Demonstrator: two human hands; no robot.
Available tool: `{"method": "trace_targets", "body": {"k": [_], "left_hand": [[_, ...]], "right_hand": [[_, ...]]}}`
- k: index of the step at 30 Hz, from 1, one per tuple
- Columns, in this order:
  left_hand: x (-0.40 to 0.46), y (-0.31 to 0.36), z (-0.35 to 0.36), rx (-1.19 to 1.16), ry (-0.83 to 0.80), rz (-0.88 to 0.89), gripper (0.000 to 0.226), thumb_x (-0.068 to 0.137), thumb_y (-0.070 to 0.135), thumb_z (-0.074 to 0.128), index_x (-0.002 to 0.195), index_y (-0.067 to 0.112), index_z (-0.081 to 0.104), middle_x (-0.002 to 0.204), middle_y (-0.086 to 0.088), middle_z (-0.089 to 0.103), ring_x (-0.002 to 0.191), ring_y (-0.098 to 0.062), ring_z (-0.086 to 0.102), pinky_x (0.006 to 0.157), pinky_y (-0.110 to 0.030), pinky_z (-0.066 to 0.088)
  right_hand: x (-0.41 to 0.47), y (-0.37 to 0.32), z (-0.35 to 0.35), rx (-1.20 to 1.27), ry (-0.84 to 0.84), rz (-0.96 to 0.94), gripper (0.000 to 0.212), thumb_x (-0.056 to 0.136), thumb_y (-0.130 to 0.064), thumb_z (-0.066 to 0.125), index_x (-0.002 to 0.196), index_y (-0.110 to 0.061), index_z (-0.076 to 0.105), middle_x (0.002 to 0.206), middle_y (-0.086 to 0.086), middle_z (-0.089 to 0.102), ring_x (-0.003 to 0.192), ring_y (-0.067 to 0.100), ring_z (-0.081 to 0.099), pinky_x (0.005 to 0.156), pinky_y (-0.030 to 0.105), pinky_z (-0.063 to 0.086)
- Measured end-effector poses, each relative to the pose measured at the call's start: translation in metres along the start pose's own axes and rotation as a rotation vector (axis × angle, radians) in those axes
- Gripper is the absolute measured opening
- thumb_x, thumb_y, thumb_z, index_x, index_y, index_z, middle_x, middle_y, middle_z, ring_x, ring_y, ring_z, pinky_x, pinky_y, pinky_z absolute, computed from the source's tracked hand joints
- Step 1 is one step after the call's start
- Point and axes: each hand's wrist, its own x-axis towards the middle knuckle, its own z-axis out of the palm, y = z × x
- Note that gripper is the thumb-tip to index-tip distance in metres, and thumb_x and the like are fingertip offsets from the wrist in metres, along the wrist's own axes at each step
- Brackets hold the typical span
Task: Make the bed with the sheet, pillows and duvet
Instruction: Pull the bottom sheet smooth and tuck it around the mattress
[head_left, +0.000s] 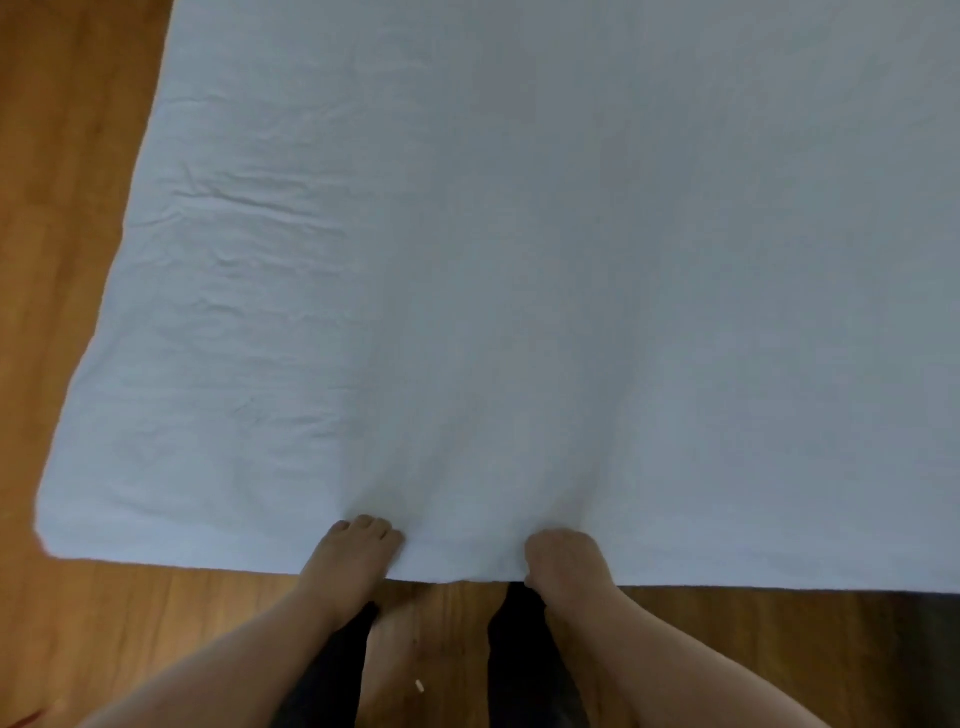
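Observation:
A pale blue sheet (519, 260) lies spread flat over the bed and fills most of the view, wrinkled on its left part and smooth on its right. Both hands hold its near edge. My left hand (353, 551) grips the hem with curled fingers on top of the cloth. About a hand's width to the right, my right hand (563, 561) is clenched on the same edge, knuckles up. The cloth puckers a little between and above the two hands. No pillow or duvet is in view.
Wooden floor (67, 208) runs along the left side of the bed and in front of it. My dark trouser legs (519, 665) and a bare foot stand close to the near edge. A small white scrap (420, 686) lies on the floor.

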Motion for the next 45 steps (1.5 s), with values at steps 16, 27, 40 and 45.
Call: {"method": "trace_targets", "body": {"k": [16, 27, 40, 45], "left_hand": [[-0.067, -0.153, 0.009, 0.086, 0.136, 0.141, 0.036, 0.046, 0.003, 0.083, 0.075, 0.018, 0.067, 0.079, -0.001, 0.063, 0.067, -0.02, 0.06, 0.055, -0.031, 0.052], [-0.062, -0.161, 0.012, 0.082, 0.11, 0.246, 0.04, 0.032, -0.003, 0.078, 0.063, 0.018, 0.065, 0.068, 0.001, 0.061, 0.055, -0.017, 0.058, 0.046, -0.025, 0.049], [-0.086, -0.167, 0.02, -0.036, 0.145, 0.174, 0.041, 0.042, 0.006, 0.084, 0.071, 0.025, 0.061, 0.07, 0.007, 0.055, 0.061, -0.013, 0.056, 0.047, -0.023, 0.04], [-0.131, -0.224, 0.031, -0.051, 0.185, -0.05, 0.042, 0.048, 0.007, 0.084, 0.077, 0.025, 0.058, 0.075, 0.007, 0.056, 0.064, -0.015, 0.053, 0.052, -0.026, 0.034]], "right_hand": [[0.027, -0.162, -0.02, -0.005, 0.165, -0.06, 0.036, 0.046, -0.006, 0.087, 0.074, -0.018, 0.066, 0.068, -0.001, 0.061, 0.059, 0.016, 0.057, 0.052, 0.026, 0.049], [0.027, -0.157, -0.025, 0.025, 0.136, -0.111, 0.031, 0.094, 0.001, 0.044, 0.116, -0.013, 0.061, 0.114, 0.003, 0.061, 0.105, 0.02, 0.054, 0.091, 0.029, 0.043], [0.031, -0.184, -0.025, -0.103, 0.107, -0.02, 0.034, 0.089, 0.005, 0.042, 0.116, -0.006, 0.059, 0.111, 0.01, 0.063, 0.103, 0.027, 0.059, 0.091, 0.036, 0.049], [0.036, -0.206, -0.018, -0.027, 0.16, -0.061, 0.038, 0.087, -0.001, 0.049, 0.122, -0.013, 0.056, 0.115, 0.005, 0.06, 0.103, 0.026, 0.058, 0.09, 0.034, 0.048]]}}
